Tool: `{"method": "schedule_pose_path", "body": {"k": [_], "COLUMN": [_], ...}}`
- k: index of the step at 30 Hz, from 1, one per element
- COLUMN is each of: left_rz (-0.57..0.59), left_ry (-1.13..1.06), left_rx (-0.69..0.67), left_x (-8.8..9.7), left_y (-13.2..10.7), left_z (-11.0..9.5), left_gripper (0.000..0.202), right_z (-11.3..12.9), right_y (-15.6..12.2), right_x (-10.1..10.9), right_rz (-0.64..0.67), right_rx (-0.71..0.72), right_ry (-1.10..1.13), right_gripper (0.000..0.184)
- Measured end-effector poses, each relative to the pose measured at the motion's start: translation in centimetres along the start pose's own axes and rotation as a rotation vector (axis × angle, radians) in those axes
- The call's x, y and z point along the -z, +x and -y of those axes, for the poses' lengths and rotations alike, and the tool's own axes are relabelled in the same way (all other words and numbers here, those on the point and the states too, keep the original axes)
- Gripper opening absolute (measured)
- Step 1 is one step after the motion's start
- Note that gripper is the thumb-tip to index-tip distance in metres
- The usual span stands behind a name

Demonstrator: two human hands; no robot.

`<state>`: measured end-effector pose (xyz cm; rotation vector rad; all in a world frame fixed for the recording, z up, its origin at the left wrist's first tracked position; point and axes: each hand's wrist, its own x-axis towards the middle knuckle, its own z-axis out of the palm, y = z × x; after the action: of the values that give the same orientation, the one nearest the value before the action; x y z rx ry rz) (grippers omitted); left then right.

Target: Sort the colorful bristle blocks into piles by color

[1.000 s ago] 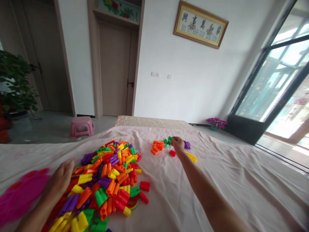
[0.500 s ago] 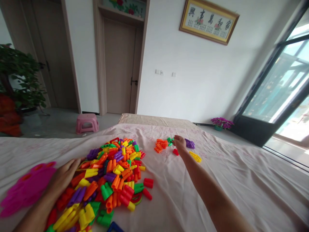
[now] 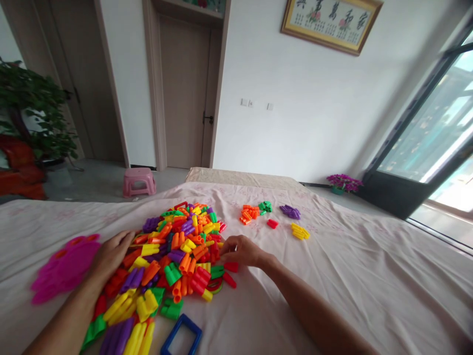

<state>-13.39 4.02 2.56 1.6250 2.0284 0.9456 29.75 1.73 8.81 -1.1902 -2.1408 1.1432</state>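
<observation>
A big heap of coloured plastic tube blocks (image 3: 173, 256) lies on the pink bedsheet (image 3: 332, 276). My left hand (image 3: 111, 254) rests flat on the heap's left edge, fingers stretched out. My right hand (image 3: 242, 250) is at the heap's right edge, fingers curled toward the blocks beside a red block (image 3: 231, 266); whether it holds one is unclear. Farther off lie small sorted groups: orange (image 3: 249, 214), green (image 3: 265, 206), purple (image 3: 290, 212), yellow (image 3: 300, 231) and a single red piece (image 3: 272, 223).
A magenta plastic piece (image 3: 62, 268) lies left of the heap. A blue rectangular frame (image 3: 181, 336) sits near the bottom. Beyond the bed are a pink stool (image 3: 139, 180), a door (image 3: 183, 88), a plant (image 3: 29, 116) and a glass door (image 3: 428, 143).
My right hand has left the green group at the far side and come back to the right edge of the big heap. The left hand has stayed on the heap.
</observation>
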Motion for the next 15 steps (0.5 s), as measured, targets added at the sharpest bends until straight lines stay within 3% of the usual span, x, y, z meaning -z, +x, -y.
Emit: {"method": "schedule_pose_path", "body": {"k": [3,7,12,15], "left_rz": [0.024,-0.014,-0.037,-0.036], "left_ry": [-0.041,-0.058,-0.047,-0.043], "left_rx": [0.018,-0.002,-0.025,-0.029], "left_x": [-0.1,-0.4,-0.4,-0.3], "left_y": [0.1,0.3,0.2,0.1], "left_z": [0.0,0.4,0.3,0.3], "left_gripper": [0.052,0.048,0.048,0.047], "right_z": [1.4,2.5,1.0,-0.8], "right_y": [-0.5,-1.0,-0.8,-0.1], "right_x": [-0.6,-1.1,-2.0,-1.4], "right_rz": [0.112,0.097,0.005,-0.145], "right_rx": [0.047,0.128,0.004,-0.048], "right_ry": [-0.329,-0.55,-0.278,-0.02], "right_gripper": [0.035,0.041,0.03,0.026]}}
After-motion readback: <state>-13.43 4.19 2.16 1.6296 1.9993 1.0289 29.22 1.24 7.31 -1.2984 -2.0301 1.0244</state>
